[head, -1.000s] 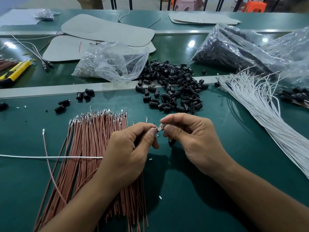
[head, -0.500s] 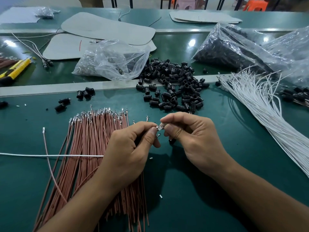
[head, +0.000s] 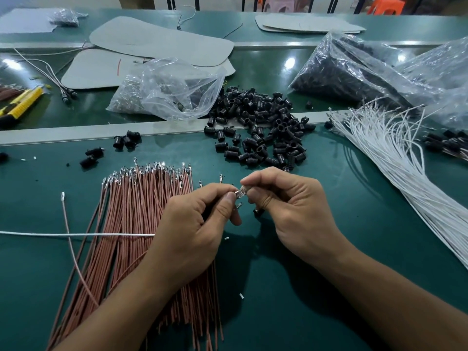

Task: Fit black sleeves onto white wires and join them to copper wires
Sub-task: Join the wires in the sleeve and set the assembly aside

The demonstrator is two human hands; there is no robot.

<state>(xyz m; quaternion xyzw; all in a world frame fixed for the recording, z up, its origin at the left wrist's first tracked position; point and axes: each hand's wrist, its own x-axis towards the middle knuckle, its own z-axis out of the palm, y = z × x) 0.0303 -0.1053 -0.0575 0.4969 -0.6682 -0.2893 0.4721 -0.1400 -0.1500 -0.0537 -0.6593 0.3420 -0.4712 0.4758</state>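
Note:
My left hand [head: 195, 224] pinches the end of a white wire [head: 76, 234] that trails off to the left across the mat. My right hand [head: 291, 206] pinches a small clear, metallic piece [head: 240, 193] against the left fingertips. A black sleeve [head: 257, 212] peeks out under my right fingers. Beneath my left hand lies a bundle of copper-coloured wires [head: 141, 214] with metal tips. A heap of loose black sleeves [head: 258, 130] sits behind my hands. A fan of white wires [head: 395, 158] lies at the right.
A clear bag of small metal parts [head: 167, 89] lies behind the copper wires. Bags of black parts [head: 354, 69] fill the back right. A yellow knife [head: 20, 105] is at the far left, with grey card sheets [head: 162, 44] behind. Stray sleeves [head: 126, 140] dot the mat.
Both hands stay pinched together at the same spot; the fingertips have shifted only slightly around the small piece. Nothing else moved.

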